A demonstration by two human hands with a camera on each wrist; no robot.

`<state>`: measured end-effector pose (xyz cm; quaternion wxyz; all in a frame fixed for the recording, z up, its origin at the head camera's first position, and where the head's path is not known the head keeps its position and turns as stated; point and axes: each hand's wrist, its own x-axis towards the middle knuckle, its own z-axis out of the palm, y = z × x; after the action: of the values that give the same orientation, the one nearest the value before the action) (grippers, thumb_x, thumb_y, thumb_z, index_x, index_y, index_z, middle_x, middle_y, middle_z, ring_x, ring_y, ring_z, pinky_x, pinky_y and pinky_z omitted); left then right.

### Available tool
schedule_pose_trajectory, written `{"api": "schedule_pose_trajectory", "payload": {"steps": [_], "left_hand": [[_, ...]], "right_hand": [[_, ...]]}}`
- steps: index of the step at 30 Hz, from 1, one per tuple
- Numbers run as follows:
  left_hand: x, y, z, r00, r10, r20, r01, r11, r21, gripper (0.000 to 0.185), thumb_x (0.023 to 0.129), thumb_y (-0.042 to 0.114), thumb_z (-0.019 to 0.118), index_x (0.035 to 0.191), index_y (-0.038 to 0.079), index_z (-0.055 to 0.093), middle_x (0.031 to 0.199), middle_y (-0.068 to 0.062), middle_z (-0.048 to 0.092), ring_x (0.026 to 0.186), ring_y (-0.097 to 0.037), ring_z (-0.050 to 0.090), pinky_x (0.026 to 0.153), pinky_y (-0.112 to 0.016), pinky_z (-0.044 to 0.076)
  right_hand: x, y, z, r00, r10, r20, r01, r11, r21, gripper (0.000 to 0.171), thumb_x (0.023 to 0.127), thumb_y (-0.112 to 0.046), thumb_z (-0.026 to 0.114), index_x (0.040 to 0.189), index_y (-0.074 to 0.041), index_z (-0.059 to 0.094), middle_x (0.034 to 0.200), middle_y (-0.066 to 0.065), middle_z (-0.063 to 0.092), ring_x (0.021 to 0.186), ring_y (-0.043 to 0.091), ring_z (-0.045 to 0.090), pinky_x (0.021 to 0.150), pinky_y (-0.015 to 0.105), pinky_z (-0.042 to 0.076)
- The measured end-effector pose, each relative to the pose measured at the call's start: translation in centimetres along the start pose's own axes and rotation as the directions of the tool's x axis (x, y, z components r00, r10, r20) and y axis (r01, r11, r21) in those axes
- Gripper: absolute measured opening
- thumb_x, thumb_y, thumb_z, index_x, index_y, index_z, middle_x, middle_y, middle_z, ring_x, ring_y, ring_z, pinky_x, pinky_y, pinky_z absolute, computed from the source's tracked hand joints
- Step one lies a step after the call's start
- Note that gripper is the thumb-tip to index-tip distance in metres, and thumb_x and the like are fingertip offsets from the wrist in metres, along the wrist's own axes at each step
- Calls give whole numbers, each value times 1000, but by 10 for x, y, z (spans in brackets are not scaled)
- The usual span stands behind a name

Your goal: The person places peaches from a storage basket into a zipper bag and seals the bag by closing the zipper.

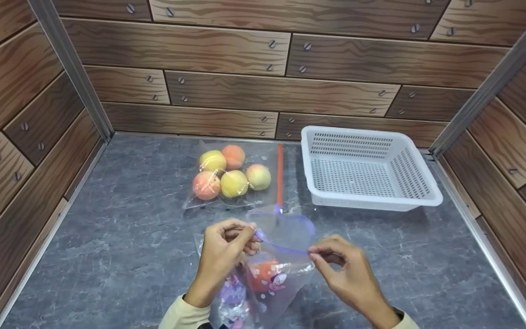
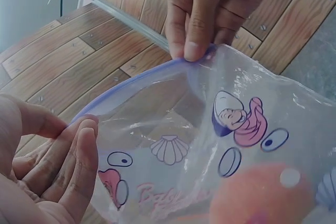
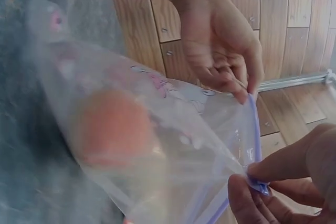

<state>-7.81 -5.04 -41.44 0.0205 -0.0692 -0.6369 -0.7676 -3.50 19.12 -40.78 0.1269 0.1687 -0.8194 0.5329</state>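
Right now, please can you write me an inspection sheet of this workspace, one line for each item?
Surface: grey marble-pattern tabletop, no spills seen.
Job's things: clear printed zip bag with purple seal, held up, mouth open, one orange round fruit inside.
Clutter: clear flat bag with red seal holding five yellow-orange fruits; white perforated plastic basket, nothing seen inside.
Grips: left hand pinches the purple seal at one end; right hand pinches it at the other end.
Cables: nothing seen.
Surroundings: brown wood-pattern walls on three sides, with metal corner strips.
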Motion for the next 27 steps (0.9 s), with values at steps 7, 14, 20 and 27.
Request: {"api": "schedule_pose_trajectory", "payload": {"steps": [7, 14, 20, 27], "left_hand": [[-7, 6, -4, 994, 15, -105, -19, 999, -37, 14, 91, 0, 68, 84, -11, 67, 70, -18, 72, 48, -16, 64, 45, -27, 55], [-25, 10, -4, 991, 40, -129, -40, 999, 4, 22, 95, 6, 69, 80, -10, 66, 66, -15, 71, 50, -25, 66, 45, -33, 57], [-21, 7, -18, 957, 237, -165, -213, 966, 150, 21, 96, 4, 67, 76, -3, 69, 59, -9, 66, 48, -15, 59, 45, -26, 53], [23, 6, -29, 914, 406, -1, -373, 840, 394, 14, 94, 6, 70, 107, 2, 74, 89, -3, 73, 72, -16, 65, 66, -25, 57]], "right_hand": [[16, -10, -4, 978, -207, -8, 207, 978, -23, 25, 82, 17, 73, 94, -4, 76, 92, 5, 67, 80, 15, 69, 74, 25, 61], [25, -16, -10, 943, -333, -27, 331, 942, -49, 30, 77, 23, 73, 93, -2, 76, 93, 9, 67, 83, 17, 69, 78, 21, 59], [23, -15, -19, 900, -434, -30, 430, 898, -91, 39, 69, 30, 74, 91, -3, 76, 92, 9, 68, 82, 17, 67, 73, 16, 56], [21, -8, -22, 858, -514, 2, 514, 857, -33, 37, 69, 30, 72, 91, 0, 74, 91, 14, 67, 79, 20, 65, 71, 18, 55]]}}
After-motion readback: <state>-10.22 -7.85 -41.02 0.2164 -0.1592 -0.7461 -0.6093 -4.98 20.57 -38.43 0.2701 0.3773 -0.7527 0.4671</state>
